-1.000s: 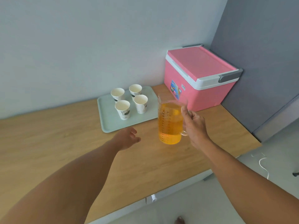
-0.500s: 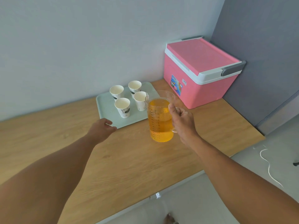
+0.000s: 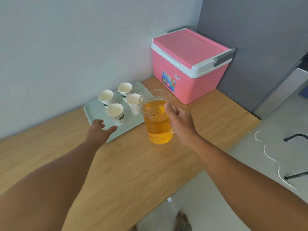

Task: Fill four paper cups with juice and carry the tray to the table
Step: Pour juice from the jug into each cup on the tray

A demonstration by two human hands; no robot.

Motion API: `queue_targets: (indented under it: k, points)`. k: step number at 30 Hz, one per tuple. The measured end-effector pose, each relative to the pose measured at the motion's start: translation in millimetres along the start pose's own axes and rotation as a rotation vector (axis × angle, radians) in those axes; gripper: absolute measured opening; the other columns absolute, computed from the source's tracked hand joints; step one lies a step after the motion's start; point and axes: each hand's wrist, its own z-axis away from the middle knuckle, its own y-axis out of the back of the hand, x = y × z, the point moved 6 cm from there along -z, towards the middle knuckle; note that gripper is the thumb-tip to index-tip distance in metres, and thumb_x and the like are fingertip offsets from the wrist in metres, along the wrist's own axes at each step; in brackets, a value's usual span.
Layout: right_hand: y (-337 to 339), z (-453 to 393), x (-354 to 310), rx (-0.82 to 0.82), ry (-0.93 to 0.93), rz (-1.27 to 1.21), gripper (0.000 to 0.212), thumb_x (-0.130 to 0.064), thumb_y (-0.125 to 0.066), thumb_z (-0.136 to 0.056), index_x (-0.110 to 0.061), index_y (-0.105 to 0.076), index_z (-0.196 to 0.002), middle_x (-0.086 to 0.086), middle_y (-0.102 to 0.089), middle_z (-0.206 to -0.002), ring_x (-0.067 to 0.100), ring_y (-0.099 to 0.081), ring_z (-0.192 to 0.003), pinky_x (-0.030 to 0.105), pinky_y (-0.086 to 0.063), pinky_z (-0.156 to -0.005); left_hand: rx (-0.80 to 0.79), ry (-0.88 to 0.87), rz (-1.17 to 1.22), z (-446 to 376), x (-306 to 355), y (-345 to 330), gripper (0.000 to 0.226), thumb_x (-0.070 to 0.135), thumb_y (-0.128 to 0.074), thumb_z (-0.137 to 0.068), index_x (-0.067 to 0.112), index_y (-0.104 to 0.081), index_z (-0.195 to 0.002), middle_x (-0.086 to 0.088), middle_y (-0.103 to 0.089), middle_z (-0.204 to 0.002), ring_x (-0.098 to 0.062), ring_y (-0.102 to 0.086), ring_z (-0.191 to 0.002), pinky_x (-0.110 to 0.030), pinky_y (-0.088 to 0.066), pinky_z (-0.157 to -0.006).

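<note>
A pale green tray (image 3: 93,112) lies on the wooden counter (image 3: 126,167) by the wall, with several white paper cups on it; they look empty, like the near cup (image 3: 115,113) and the far cup (image 3: 125,89). My right hand (image 3: 180,121) grips the handle of a clear pitcher (image 3: 155,120) of orange juice, held upright above the counter just right of the tray and covering part of the right cup (image 3: 133,103). My left hand (image 3: 98,132) hovers with spread fingers over the tray's front left edge, close to the near cup.
A pink cooler box (image 3: 190,64) with a white rim stands in the back right corner against a grey panel. The counter's edge runs diagonally at lower right; beyond it is pale floor with a white cord (image 3: 273,160) and my foot (image 3: 182,221).
My left hand has reached forward from the counter's middle to the tray's front edge. The pitcher in my right hand has moved left, closer to the cups.
</note>
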Motion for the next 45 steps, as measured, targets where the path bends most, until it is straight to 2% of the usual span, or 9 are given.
queue_targets:
  k: [5, 11, 15, 19, 22, 28, 32, 39, 45]
  points:
    - [-16, 19, -3, 0.105, -0.017, 0.027, 0.063, -0.073, -0.064, -0.086, -0.020, -0.034, -0.070, 0.003, -0.034, -0.065, 0.019, -0.032, -0.061, 0.040, -0.033, -0.059, -0.091, -0.018, 0.056, -27, -5, -4, 0.096, 0.048, -0.090, -0.072, 0.015, -0.041, -0.148, -0.005, -0.056, -0.142, -0.026, -0.056, -0.127, -0.043, -0.047, -0.105]
    - [-33, 42, -8, 0.212, -0.043, 0.010, 0.062, -0.067, -0.066, -0.090, -0.016, -0.036, -0.072, -0.003, -0.033, -0.061, 0.015, -0.030, -0.057, 0.036, -0.033, -0.057, -0.222, -0.139, 0.069, -56, 1, -16, 0.105, 0.047, -0.093, -0.066, 0.018, -0.036, -0.149, -0.003, -0.053, -0.146, -0.026, -0.054, -0.131, -0.042, -0.044, -0.107]
    - [-37, 54, -12, 0.237, -0.050, 0.018, 0.070, -0.064, -0.066, -0.093, -0.004, -0.036, -0.076, 0.000, -0.033, -0.064, 0.016, -0.030, -0.058, 0.035, -0.034, -0.056, -0.263, -0.186, 0.130, -64, 6, -26, 0.105, 0.045, -0.094, -0.066, 0.022, -0.035, -0.149, 0.000, -0.053, -0.144, -0.023, -0.053, -0.130, -0.041, -0.044, -0.105]
    - [-37, 61, -13, 0.240, -0.051, 0.000, 0.068, -0.060, -0.067, -0.095, -0.002, -0.036, -0.076, -0.001, -0.031, -0.063, 0.012, -0.027, -0.055, 0.031, -0.030, -0.051, -0.269, -0.210, 0.221, -65, 16, -34, 0.093, 0.041, -0.093, -0.069, 0.025, -0.041, -0.145, 0.007, -0.057, -0.134, -0.020, -0.054, -0.125, -0.038, -0.044, -0.101]
    - [-35, 62, -14, 0.232, -0.055, 0.005, 0.062, -0.065, -0.068, -0.091, -0.011, -0.041, -0.076, -0.001, -0.032, -0.063, 0.011, -0.028, -0.055, 0.030, -0.031, -0.051, -0.258, -0.246, 0.220, -59, 21, -33, 0.082, 0.037, -0.088, -0.078, 0.023, -0.042, -0.144, 0.010, -0.056, -0.126, -0.020, -0.055, -0.122, -0.035, -0.042, -0.095]
    - [-39, 55, -25, 0.128, -0.038, 0.087, 0.057, -0.066, -0.069, -0.088, -0.027, -0.032, -0.070, -0.003, -0.031, -0.063, 0.016, -0.028, -0.059, 0.028, -0.033, -0.055, -0.206, -0.325, 0.187, -34, 19, -25, 0.079, 0.042, -0.088, -0.077, 0.023, -0.045, -0.141, 0.012, -0.057, -0.123, -0.016, -0.054, -0.113, -0.034, -0.044, -0.092]
    - [-46, 46, -35, 0.026, -0.013, 0.168, 0.054, -0.057, -0.068, -0.096, -0.021, -0.035, -0.073, 0.004, -0.031, -0.067, 0.015, -0.027, -0.058, 0.032, -0.028, -0.051, -0.165, -0.348, 0.195, -16, 22, -22, 0.074, 0.045, -0.088, -0.076, 0.027, -0.049, -0.137, 0.014, -0.059, -0.121, -0.016, -0.057, -0.112, -0.034, -0.046, -0.088]
    - [-61, 28, -48, -0.104, -0.003, 0.386, 0.057, -0.060, -0.067, -0.095, -0.026, -0.029, -0.070, -0.012, -0.033, -0.059, 0.007, -0.030, -0.053, 0.019, -0.031, -0.046, -0.138, -0.330, 0.199, 2, 14, -14, 0.071, 0.047, -0.087, -0.076, 0.031, -0.050, -0.134, 0.014, -0.061, -0.120, -0.016, -0.059, -0.112, -0.034, -0.048, -0.088]
    - [-71, 15, -59, -0.209, 0.060, 0.509, 0.057, -0.062, -0.066, -0.095, -0.019, -0.034, -0.074, -0.005, -0.031, -0.065, 0.007, -0.028, -0.054, 0.026, -0.027, -0.050, -0.089, -0.312, 0.199, 11, 10, -6, 0.067, 0.046, -0.086, -0.076, 0.031, -0.052, -0.131, 0.014, -0.063, -0.118, -0.014, -0.060, -0.110, -0.034, -0.048, -0.085]
